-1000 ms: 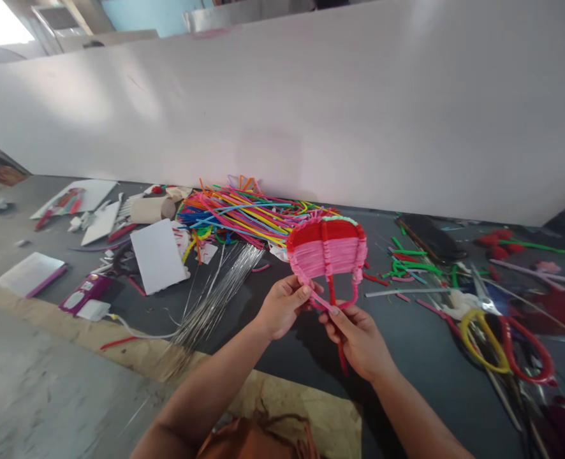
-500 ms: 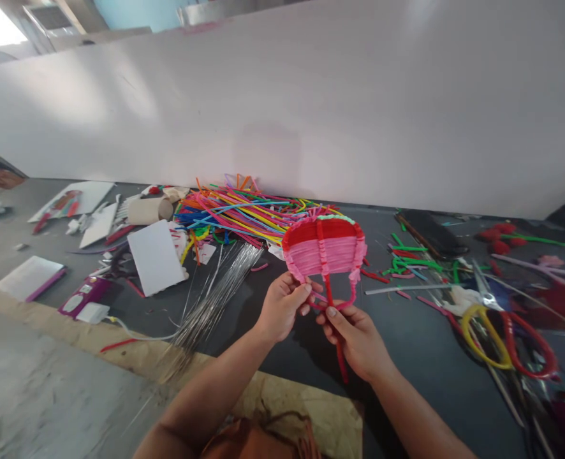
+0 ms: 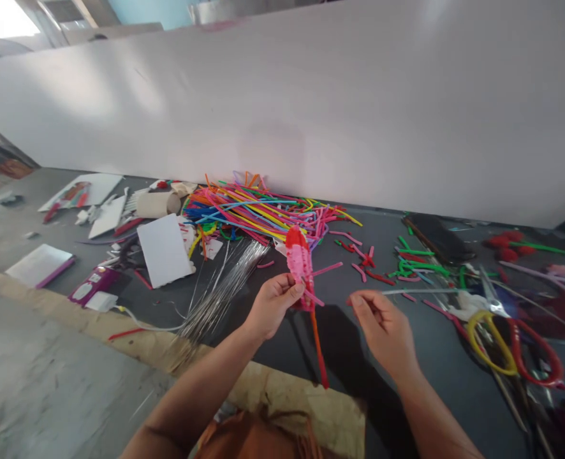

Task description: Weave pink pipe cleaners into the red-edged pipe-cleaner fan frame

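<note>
My left hand [image 3: 275, 305] pinches the lower left edge of a pink and red pipe-cleaner piece [image 3: 298, 258] between thumb and fingers. The piece stands almost edge-on to me, so its broad woven face is mostly hidden. Short pink ends stick out from its side, and a long red-orange stem [image 3: 319, 350] hangs from its bottom. To the right, apart from the piece, my right hand [image 3: 382, 328] is held above the dark table [image 3: 282, 357]. Its fingers are curled with thumb and forefinger close together, and I see nothing between them.
Behind the piece lies a heap of coloured pipe cleaners [image 3: 249, 207]. A bundle of thin wires [image 3: 220, 299] and a white card [image 3: 165, 250] are on the left. On the right are green cut pieces [image 3: 419, 264], scissors [image 3: 493, 341] and a dark phone-like slab [image 3: 438, 236].
The piece has turned from face-on to nearly edge-on in my left hand. My right hand has let go of the red stem and moved right. The whole view has shifted slightly.
</note>
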The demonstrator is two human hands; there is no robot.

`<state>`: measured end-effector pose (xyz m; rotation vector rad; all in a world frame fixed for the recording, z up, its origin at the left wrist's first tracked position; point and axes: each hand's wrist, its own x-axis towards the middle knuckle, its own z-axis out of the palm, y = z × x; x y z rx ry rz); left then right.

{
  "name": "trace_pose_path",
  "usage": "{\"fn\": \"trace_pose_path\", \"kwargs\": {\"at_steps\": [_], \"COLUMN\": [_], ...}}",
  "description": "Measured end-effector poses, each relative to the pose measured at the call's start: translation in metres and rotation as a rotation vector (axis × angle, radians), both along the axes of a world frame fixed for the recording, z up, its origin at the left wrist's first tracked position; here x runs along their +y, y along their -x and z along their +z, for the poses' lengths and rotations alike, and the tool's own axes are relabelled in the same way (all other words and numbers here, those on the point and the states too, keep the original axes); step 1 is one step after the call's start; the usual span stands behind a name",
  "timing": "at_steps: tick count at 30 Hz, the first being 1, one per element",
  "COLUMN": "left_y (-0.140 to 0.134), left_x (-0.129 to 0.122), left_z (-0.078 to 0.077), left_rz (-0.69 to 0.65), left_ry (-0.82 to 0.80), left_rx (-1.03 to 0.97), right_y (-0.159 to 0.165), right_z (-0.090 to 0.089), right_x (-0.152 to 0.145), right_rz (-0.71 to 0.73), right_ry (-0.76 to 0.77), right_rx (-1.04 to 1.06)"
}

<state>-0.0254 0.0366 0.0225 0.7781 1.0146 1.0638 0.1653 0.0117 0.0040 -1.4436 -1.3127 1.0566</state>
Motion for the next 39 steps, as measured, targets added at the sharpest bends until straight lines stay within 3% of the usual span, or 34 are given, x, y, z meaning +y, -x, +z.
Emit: {"fn": "trace_pose_path", "kwargs": {"at_steps": [3,6,12,17,22,26,31,39], "left_y": [0.006,0.013,0.034,0.036,0.034,0.037,0.041,0.042], "left_x": [-0.014,-0.028,-0.045,-0.047,-0.047,-0.046,-0.046,-0.045], "left_z": [-0.009,-0.022,-0.038,-0.035,-0.033,-0.037,-0.041,-0.041], "left_rz": [-0.002,-0.007,-0.058,0.030,0.018,0.000,0.001,-0.023], "left_ry": [0.055,0.117,0.147,0.169,0.174,0.183,0.209,0.280], "left_rx": [-0.010,-0.036,-0.047,0.022,0.011,-0.052,-0.071,-0.079], "right_y": [0.019,0.041,0.058,0.063,0.068,0.073,0.073,0.070], "right_z": [0.010,0.009,-0.004,-0.006,-0.005,-0.005,-0.005,-0.012], "right_x": [-0.004,-0.005,-0.005,-0.004,-0.002,-0.005,-0.007,-0.005], "right_rz": [0.220,0.385,0.448,0.463,0.431,0.415,0.427,0.576], "right_ry": [-0.161,-0.265,-0.479,-0.446,-0.355,-0.392,-0.475,-0.501], "right_rx": [-0.106,-0.232,-0.600,-0.640,-0.778,-0.901,-0.905,-0.875]}}
